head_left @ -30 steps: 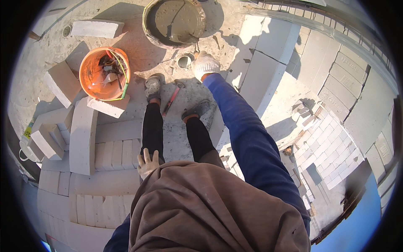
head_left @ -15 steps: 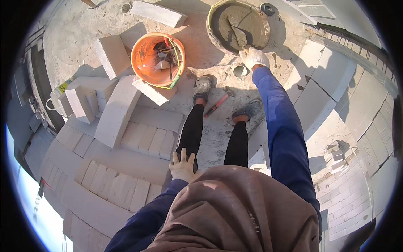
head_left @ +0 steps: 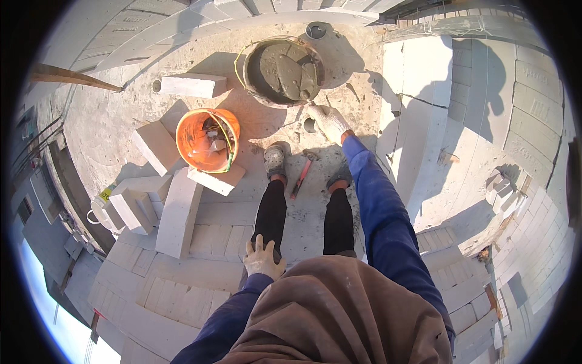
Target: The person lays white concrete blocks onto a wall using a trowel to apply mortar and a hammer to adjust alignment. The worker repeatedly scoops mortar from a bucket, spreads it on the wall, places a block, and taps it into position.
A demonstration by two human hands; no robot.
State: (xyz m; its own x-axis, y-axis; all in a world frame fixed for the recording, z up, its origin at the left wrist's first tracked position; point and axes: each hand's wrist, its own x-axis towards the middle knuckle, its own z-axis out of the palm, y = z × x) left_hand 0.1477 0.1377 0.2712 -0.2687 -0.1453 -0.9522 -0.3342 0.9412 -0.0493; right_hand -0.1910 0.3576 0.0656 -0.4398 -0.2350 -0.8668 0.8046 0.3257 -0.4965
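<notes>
My right hand [head_left: 328, 124], in a pale work glove, is closed round the handle of a trowel at the near rim of a round bucket [head_left: 250, 89] of wet grey mortar [head_left: 276, 65]. The trowel's blade [head_left: 308, 85] lies in the bucket, smeared with mortar so that its outline is hard to make out. Gloved too, my left hand [head_left: 262, 259] rests on my left knee with the fingers spread and nothing in them.
An orange bucket [head_left: 191, 145] with tools inside stands left of my feet. Between my feet lies a red-handled hammer [head_left: 301, 176]. White blocks [head_left: 179, 212] are stacked at left; a block wall [head_left: 424, 130] runs along the right. A small grey cup [head_left: 310, 125] sits beside my right hand.
The view has tilted up and shifted, showing more wall at the far side. The trowel blade, plainly visible before, is now largely covered with mortar. My left hand stays on the knee.
</notes>
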